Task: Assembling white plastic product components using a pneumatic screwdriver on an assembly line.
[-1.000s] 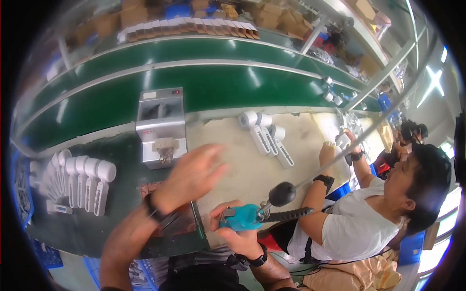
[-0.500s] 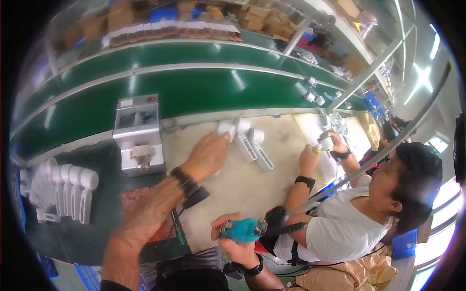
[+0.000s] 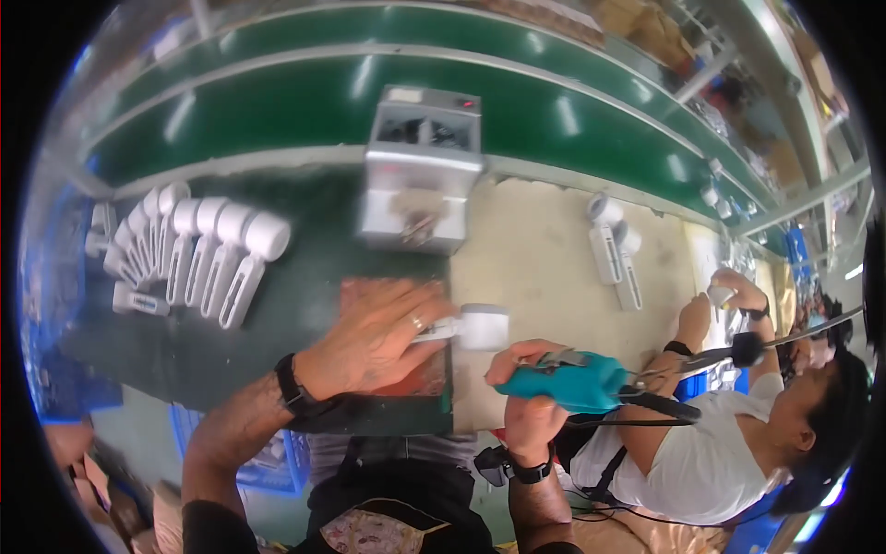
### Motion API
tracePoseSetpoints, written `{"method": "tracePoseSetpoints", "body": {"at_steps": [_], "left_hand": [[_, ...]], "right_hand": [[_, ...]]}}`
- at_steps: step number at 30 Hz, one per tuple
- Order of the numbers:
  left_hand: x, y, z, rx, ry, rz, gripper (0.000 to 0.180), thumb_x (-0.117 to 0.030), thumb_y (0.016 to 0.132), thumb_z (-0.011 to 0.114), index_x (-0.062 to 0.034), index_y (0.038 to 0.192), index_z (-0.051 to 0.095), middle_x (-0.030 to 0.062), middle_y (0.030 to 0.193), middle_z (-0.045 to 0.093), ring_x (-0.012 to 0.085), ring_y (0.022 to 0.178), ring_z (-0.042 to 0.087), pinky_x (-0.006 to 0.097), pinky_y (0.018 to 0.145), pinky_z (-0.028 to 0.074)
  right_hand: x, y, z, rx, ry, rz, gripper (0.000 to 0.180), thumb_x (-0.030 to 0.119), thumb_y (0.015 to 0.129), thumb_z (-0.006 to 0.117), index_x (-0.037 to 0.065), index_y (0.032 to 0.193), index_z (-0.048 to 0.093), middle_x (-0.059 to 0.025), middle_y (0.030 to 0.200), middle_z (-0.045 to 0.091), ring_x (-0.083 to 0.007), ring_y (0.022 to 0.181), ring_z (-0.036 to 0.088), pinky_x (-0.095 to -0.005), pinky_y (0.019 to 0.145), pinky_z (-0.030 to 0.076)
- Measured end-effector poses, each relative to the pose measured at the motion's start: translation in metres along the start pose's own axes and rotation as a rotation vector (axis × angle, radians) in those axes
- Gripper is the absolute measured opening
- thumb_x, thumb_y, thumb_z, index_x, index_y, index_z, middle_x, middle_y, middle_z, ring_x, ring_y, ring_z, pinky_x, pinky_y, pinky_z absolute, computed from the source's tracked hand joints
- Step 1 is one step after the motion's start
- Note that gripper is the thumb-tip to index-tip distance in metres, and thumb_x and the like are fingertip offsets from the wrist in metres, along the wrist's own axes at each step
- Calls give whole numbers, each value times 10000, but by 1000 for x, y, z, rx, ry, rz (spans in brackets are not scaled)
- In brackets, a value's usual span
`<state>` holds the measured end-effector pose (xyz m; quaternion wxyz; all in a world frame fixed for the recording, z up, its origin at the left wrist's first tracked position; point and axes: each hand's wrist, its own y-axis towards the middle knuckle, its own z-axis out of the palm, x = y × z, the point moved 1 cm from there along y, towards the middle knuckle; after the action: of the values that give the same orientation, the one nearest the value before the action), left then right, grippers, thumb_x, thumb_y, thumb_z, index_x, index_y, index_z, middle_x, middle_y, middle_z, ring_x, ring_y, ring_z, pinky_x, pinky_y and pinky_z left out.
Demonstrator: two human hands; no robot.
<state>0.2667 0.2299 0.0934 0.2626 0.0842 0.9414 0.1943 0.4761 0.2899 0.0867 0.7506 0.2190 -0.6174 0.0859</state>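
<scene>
My left hand (image 3: 371,343) is closed round the slotted handle of a white handheld device with a round, drum-like head (image 3: 485,328). That device lies sideways over a red mat (image 3: 411,380), its head pointing right. My right hand (image 3: 535,425) grips a teal power screwdriver (image 3: 574,380) just right of the head, with a black cable at its far end. The two do not appear to touch. On the left stands a curved row of several similar white devices (image 3: 242,268). Two more devices (image 3: 604,242) lie on the pale sheet.
A silver screw feeder (image 3: 420,180) stands at the table's back edge, before a green conveyor belt (image 3: 305,111). On the right a co-worker in a white shirt (image 3: 688,462) handles a small white part. Below the table is a blue basket (image 3: 277,466).
My left hand has drawn one white device from the group on the pale sheet back over the red mat. The view has swung right to left-centre, shifting the feeder rightward in the picture.
</scene>
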Motion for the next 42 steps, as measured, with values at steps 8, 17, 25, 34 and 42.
{"method": "tracePoseSetpoints", "body": {"at_steps": [8,17,25,34,42], "left_hand": [[24,-19,8,-160,-147,-12,295,-197,811,770,-39,1043,682,126,990,638,329,973,619,431,837,512],[30,-22,9,-163,-157,96,317,-188,785,752,-21,1031,640,125,1074,629,308,945,591,413,817,501],[32,-17,4,-157,-186,20,296,-228,762,793,-56,983,699,93,942,646,286,900,603,420,791,501],[48,-20,0,-132,-166,-53,363,-228,794,788,-90,1118,700,77,1018,627,275,947,594,392,845,489],[52,-24,1,-81,-233,-92,406,-255,809,759,-97,1159,627,85,1059,615,306,1022,571,429,915,457]], "right_hand": [[21,15,41,-7,98,-58,806,760,836,592,10,1117,506,-65,717,517,-193,619,508,-326,570,406],[21,49,86,96,86,-124,773,746,842,598,23,1095,496,-66,655,491,-194,572,481,-347,544,396],[13,60,90,132,58,-82,804,775,829,582,19,1088,508,-60,639,497,-193,571,484,-335,539,385],[13,124,121,91,-2,-239,551,516,1043,433,-21,1098,546,-79,672,550,-192,614,533,-340,594,455],[-22,154,139,204,-80,-380,431,419,1042,499,-9,1049,547,-77,694,585,-170,622,583,-293,567,460]]}}
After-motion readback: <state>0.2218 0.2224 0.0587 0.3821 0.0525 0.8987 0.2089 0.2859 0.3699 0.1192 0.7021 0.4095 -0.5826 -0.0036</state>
